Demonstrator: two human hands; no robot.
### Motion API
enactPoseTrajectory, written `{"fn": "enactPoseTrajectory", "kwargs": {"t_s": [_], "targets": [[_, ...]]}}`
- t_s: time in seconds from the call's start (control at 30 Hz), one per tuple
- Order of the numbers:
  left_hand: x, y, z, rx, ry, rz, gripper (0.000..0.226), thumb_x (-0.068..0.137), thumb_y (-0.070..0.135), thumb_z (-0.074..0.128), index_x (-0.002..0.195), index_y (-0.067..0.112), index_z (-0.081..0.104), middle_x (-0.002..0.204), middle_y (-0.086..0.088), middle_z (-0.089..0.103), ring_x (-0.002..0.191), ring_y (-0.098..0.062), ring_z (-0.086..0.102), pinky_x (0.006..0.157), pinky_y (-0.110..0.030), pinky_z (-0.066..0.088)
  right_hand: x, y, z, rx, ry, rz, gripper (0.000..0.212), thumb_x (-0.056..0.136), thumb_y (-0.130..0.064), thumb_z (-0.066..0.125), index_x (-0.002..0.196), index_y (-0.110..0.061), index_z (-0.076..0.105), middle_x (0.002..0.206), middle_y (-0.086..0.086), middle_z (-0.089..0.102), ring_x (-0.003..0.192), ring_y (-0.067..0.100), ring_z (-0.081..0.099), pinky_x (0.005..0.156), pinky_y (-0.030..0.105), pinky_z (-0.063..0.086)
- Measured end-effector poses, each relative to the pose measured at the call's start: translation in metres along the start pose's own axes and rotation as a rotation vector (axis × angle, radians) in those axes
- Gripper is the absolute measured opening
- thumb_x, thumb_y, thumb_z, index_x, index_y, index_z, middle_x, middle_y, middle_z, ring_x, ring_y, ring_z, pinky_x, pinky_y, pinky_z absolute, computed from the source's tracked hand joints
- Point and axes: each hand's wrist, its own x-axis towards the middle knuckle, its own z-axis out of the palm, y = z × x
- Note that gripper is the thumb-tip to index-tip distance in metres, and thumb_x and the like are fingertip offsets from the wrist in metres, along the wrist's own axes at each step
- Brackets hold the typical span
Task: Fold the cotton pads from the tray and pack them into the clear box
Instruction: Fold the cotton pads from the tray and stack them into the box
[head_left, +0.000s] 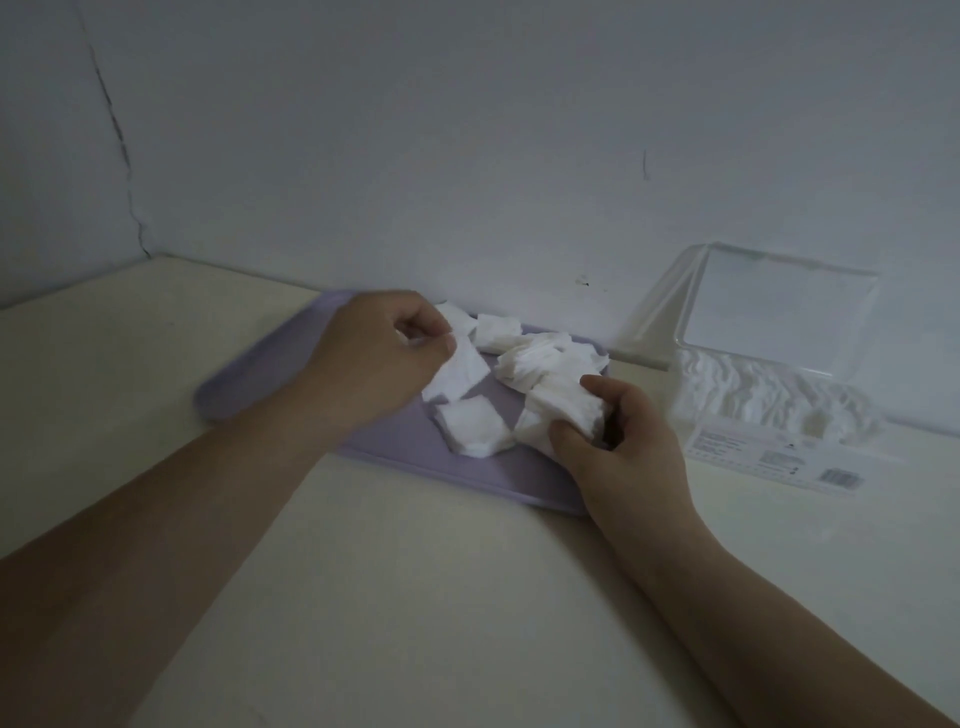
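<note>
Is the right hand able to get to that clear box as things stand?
Probably yes. The clear box stands open just right of the right hand, lid tipped back toward the wall, with only bare table between them. The hand grips a bundle of pads.

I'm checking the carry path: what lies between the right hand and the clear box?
Head view: only a bare strip of table separates the right hand, which grips folded pads, from the clear box.

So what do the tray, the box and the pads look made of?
Tray: probably plastic, matte, even lilac with a moulded raised rim.
Box: rigid clear plastic, glossy; the wall shows through its lid.
Pads: soft white cotton-like fibre, matte, visibly creased.
</note>
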Motion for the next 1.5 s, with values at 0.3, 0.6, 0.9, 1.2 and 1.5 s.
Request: {"fn": "enactPoseTrajectory", "kwargs": {"t_s": [0.3, 0.6, 0.9, 1.2, 1.5], "targets": [[-0.013, 0.016, 0.007, -0.406, -0.338, -0.174, 0.006, 0.097, 0.008, 0.067, 0.097, 0.014, 0.066, 0.064, -0.002, 0.067, 0.054, -0.014, 0.059, 0.041, -0.022, 0.035, 0.001, -0.001, -0.001, 0.026, 0.023, 0.006, 0.044, 0.087, -0.023, 0.077, 0.128, -0.028, 0.061, 0.113, -0.011, 0.071, 0.101, 0.0, 0.067, 0.09, 0.022, 0.052], [-0.03, 0.009, 0.024, -0.41, -0.535, -0.208, 0.004, 0.096, 0.01, 0.069, 0.095, 0.013, 0.07, 0.071, -0.009, 0.069, 0.055, -0.009, 0.057, 0.041, -0.018, 0.035, 0.004, 0.004, -0.001, 0.126, -0.012, 0.051, 0.05, 0.082, -0.009, 0.081, 0.127, -0.023, 0.064, 0.11, -0.004, 0.076, 0.095, 0.01, 0.074, 0.081, 0.024, 0.06], [-0.029, 0.009, 0.027, -0.423, -0.457, -0.248, 0.001, 0.098, 0.012, 0.067, 0.098, 0.012, 0.068, 0.062, -0.006, 0.066, 0.042, -0.007, 0.048, 0.039, -0.019, 0.032, 0.002, 0.001, 0.0, 0.215, -0.067, 0.062, 0.043, 0.083, -0.016, 0.084, 0.122, -0.022, 0.068, 0.106, 0.0, 0.078, 0.09, 0.018, 0.077, 0.079, 0.033, 0.064], [-0.03, 0.01, 0.029, -0.392, -0.416, -0.26, 0.004, 0.098, 0.012, 0.067, 0.1, 0.008, 0.068, 0.066, -0.004, 0.069, 0.049, -0.008, 0.057, 0.038, -0.02, 0.032, 0.002, -0.002, 0.0, 0.36, -0.165, 0.08, 0.048, 0.08, -0.024, 0.089, 0.123, -0.021, 0.069, 0.109, -0.004, 0.079, 0.097, 0.009, 0.076, 0.077, 0.022, 0.056], [-0.026, 0.009, 0.025, -0.443, -0.358, -0.348, 0.008, 0.094, 0.008, 0.07, 0.089, 0.014, 0.067, 0.065, -0.013, 0.064, 0.054, -0.022, 0.05, 0.039, -0.021, 0.027, 0.006, 0.006, 0.001, 0.277, 0.02, 0.051, 0.034, 0.086, -0.022, 0.082, 0.118, -0.024, 0.07, 0.108, 0.001, 0.077, 0.097, 0.019, 0.074, 0.09, 0.039, 0.061]]}}
